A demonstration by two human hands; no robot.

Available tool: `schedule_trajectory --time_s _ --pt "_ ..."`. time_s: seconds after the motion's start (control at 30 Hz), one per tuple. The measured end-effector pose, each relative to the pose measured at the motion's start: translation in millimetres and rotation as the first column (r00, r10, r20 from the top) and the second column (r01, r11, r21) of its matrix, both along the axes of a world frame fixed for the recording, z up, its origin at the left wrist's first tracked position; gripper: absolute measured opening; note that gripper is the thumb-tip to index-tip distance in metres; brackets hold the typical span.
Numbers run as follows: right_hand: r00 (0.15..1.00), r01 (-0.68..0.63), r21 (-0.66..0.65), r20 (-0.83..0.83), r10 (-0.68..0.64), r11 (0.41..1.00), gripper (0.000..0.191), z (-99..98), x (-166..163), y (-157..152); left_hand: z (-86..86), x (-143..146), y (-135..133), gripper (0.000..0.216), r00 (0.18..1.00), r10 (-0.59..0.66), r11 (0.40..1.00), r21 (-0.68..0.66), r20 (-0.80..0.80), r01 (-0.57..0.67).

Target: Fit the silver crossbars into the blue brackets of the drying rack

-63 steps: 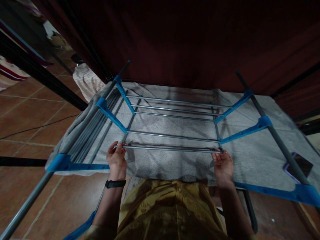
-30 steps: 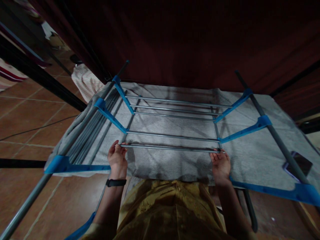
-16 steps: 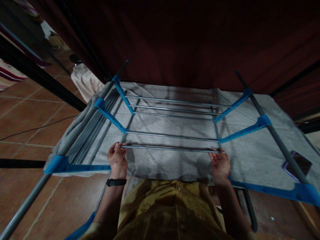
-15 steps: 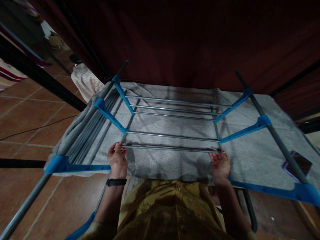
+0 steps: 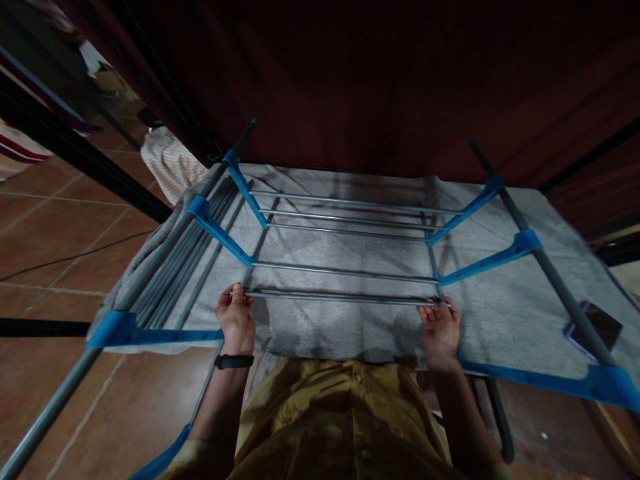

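A thin grey metal rod (image 5: 335,297) lies crosswise in front of me, held at both ends. My left hand (image 5: 237,320) pinches its left end, and my right hand (image 5: 441,327) pinches its right end. Just beyond it stands a rack frame of grey tubes with blue plastic brackets, such as the left bracket (image 5: 220,230) and the right bracket (image 5: 490,259). Several crossbars, among them the nearest fixed crossbar (image 5: 345,272), span between the two sides. Close to my forearms, a near left bracket (image 5: 150,333) and a near right bracket (image 5: 540,379) jut inward.
Several loose grey tubes (image 5: 185,267) lie side by side at the left on the grey cloth (image 5: 340,333). A phone (image 5: 595,330) rests on the cloth at right, partly behind a tube. A dark red curtain (image 5: 350,87) hangs behind; a black bar (image 5: 85,147) slants at left.
Almost nothing differs. Both hands keep their pinch on the rod, and the left hand has shifted very slightly.
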State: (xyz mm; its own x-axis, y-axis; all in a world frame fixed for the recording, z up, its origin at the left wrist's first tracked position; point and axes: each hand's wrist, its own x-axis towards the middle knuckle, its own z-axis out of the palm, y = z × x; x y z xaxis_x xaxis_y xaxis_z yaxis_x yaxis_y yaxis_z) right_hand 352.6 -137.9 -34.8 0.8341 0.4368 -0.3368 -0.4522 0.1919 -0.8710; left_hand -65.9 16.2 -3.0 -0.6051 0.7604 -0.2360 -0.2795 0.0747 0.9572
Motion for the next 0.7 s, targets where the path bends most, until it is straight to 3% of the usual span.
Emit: schedule_trajectory --time_s 0.7 --pt "1.000 -0.027 0.008 0.008 0.027 1.000 0.046 0.7 -2.9 -3.2 1.3 -2.3 -1.5 0.027 0.999 -0.039 0.999 0.017 0.001 0.039"
